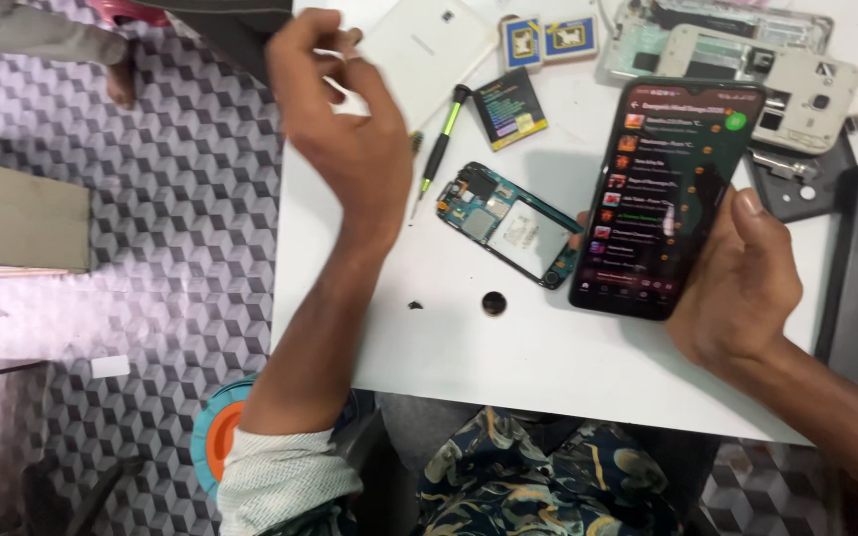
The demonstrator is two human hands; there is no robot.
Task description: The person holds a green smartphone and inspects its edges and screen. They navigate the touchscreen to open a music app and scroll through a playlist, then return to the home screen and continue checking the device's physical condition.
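Smartphone gripped in right hand fingers; left hand fingers pinching small white piece.

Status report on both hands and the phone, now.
Right hand grips lit smartphone, tilted above white table. Left hand raised, fingers pinching something small and white. Opened phone body and screwdriver lie between the hands.

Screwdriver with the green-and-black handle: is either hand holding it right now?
No. The screwdriver lies loose on the white table; the left hand is raised beside it, and the right hand holds a lit smartphone.
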